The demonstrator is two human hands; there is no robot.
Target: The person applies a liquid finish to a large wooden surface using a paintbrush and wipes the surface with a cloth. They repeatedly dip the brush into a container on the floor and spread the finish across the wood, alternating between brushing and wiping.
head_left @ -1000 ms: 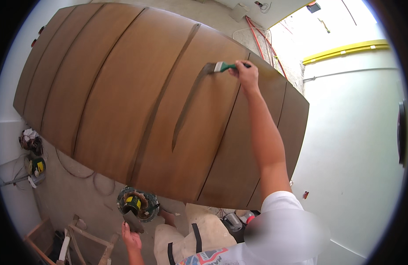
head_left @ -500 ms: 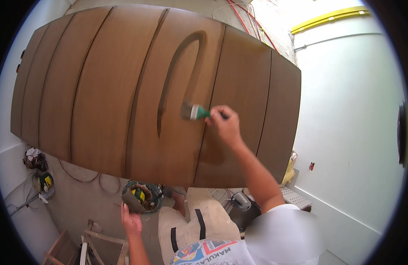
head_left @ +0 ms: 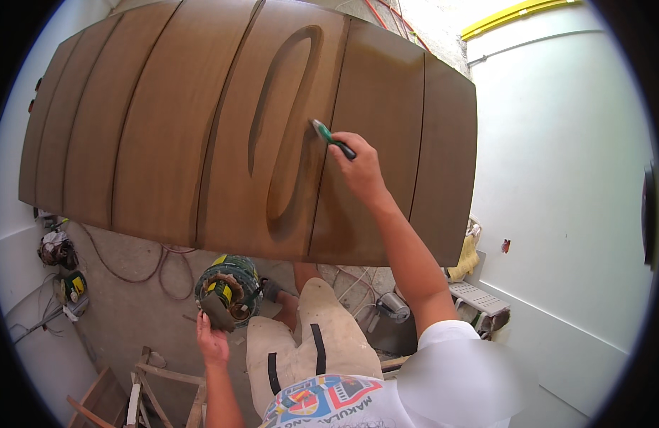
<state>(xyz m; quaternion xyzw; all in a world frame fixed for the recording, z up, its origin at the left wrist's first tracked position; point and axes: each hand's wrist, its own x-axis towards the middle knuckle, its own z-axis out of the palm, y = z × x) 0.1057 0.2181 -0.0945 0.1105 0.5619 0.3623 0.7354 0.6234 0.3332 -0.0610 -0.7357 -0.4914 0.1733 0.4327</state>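
My right hand (head_left: 358,165) grips a paintbrush (head_left: 326,135) with a green and black handle, its bristles on the brown wooden panel (head_left: 165,128). Dark grooves split the panel into strips. A wet, darker looping stroke (head_left: 281,217) winds down one strip and back up to the brush. Below the panel's near edge, my left hand (head_left: 214,342) holds a dark flat sheet (head_left: 217,314), whose kind I cannot make out. Right behind that sheet stands a round, dark-green bucket-like container (head_left: 249,274) with a ragged rim and a yellow-labelled can (head_left: 222,290) inside.
A wooden frame (head_left: 169,374) stands at the lower left. Cables (head_left: 158,267) trail over the floor. A metal pot (head_left: 394,307) and a perforated white step (head_left: 479,298) are right of my legs. Pale walls flank the panel; red hoses (head_left: 376,13) lie beyond it.
The brush has carried the wet stroke down toward the panel's near edge, round a bend and back up to the right. The left hand keeps its hold on the sheet. The view has shifted slightly.
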